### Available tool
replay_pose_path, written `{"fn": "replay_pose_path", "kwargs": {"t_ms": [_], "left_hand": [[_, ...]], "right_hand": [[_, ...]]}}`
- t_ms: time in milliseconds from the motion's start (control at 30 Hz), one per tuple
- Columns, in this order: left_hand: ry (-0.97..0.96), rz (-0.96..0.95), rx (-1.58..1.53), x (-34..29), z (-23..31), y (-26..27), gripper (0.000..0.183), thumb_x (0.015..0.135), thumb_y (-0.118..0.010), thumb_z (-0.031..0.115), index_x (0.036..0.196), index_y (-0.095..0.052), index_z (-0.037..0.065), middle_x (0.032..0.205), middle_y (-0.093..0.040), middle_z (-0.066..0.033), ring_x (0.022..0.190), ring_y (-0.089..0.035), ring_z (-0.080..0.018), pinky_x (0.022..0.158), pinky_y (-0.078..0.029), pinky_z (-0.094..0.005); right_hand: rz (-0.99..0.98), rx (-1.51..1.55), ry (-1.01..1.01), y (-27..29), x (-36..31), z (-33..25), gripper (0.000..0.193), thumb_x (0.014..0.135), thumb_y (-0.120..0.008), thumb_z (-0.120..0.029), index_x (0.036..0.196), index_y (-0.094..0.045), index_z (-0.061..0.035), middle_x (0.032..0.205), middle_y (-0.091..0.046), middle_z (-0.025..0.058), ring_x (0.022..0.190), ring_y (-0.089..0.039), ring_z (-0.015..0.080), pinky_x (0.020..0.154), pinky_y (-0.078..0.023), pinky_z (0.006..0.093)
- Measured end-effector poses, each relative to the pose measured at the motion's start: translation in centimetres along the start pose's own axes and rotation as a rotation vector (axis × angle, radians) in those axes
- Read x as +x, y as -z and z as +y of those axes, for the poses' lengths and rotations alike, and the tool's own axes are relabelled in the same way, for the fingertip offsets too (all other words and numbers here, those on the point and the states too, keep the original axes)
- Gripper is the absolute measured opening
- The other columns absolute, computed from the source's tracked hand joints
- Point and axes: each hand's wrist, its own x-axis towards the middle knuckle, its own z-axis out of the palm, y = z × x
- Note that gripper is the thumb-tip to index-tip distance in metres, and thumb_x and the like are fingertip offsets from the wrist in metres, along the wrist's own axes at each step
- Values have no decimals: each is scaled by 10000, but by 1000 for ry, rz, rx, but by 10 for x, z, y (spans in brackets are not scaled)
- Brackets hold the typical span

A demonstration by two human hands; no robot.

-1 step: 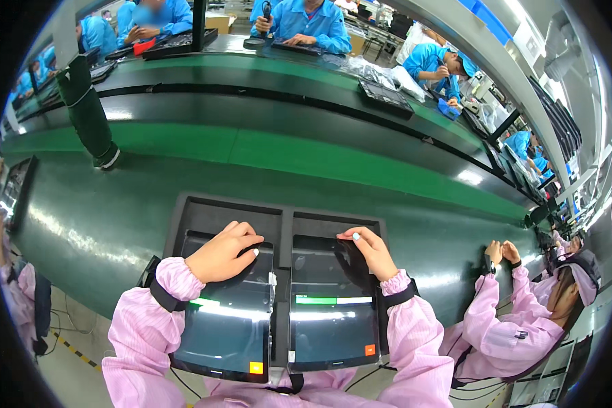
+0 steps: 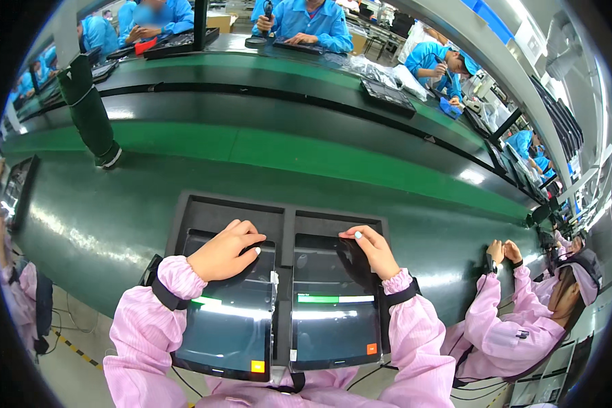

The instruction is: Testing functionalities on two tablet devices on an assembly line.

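Two tablets with lit dark screens lie side by side in a dark tray with two compartments, the left tablet (image 2: 228, 340) and the right tablet (image 2: 333, 333). Each screen has a green and white bar across it and a small coloured square at its lower right, yellow-orange on the left, orange-red on the right. Over the upper part of the left tablet rests my left hand (image 2: 228, 253), fingers loosely bent, thumb apart, holding nothing. My right hand (image 2: 374, 253) is at the upper right of the right tablet, its fingertips reaching to the top edge and thumb slightly apart.
The tray (image 2: 234, 207) sits on a green worktop (image 2: 143, 204). A dark green wrapped post (image 2: 88, 115) rises at the left. On my right, a co-worker in pink (image 2: 517, 319) sits close by. Across the bench, people in blue (image 2: 313, 24) work near a black frame-like part (image 2: 387, 97).
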Motion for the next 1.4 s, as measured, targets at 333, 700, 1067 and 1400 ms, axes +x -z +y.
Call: {"fn": "replay_pose_path", "kwargs": {"t_ms": [333,700,1067,1400], "left_hand": [[-201,29,151,-42,32,24,332,702,-567,60,1033,-595,70,1096,-496,-160,1045,-449,-333,888,-377,-417],[31,-36,371,-106,65,15,440,668,-579,236,1090,-583,113,1257,-390,-192,1157,-325,-396,976,-226,-512],[229,113,325,-191,73,-10,535,726,-552,316,1169,-467,27,1257,-351,-233,1163,-296,-425,951,-239,-525],[299,161,352,-207,68,-19,763,665,-643,529,1222,-424,55,1303,-299,-234,1162,-279,-446,950,-244,-536]], "right_hand": [[330,-287,256,-6,-43,-14,229,845,-474,-71,1052,-548,-6,1049,-591,103,995,-540,190,878,-386,278],[391,-487,295,-29,-126,-32,161,782,-490,-27,932,-536,10,942,-606,125,951,-525,257,854,-402,343],[395,-877,304,-39,-141,-28,152,747,-510,5,877,-581,-30,945,-614,74,959,-478,274,851,-369,353],[133,-863,473,-86,-192,-42,338,675,-695,-217,902,-513,-45,1014,-591,70,849,-462,242,760,-381,364]]}}
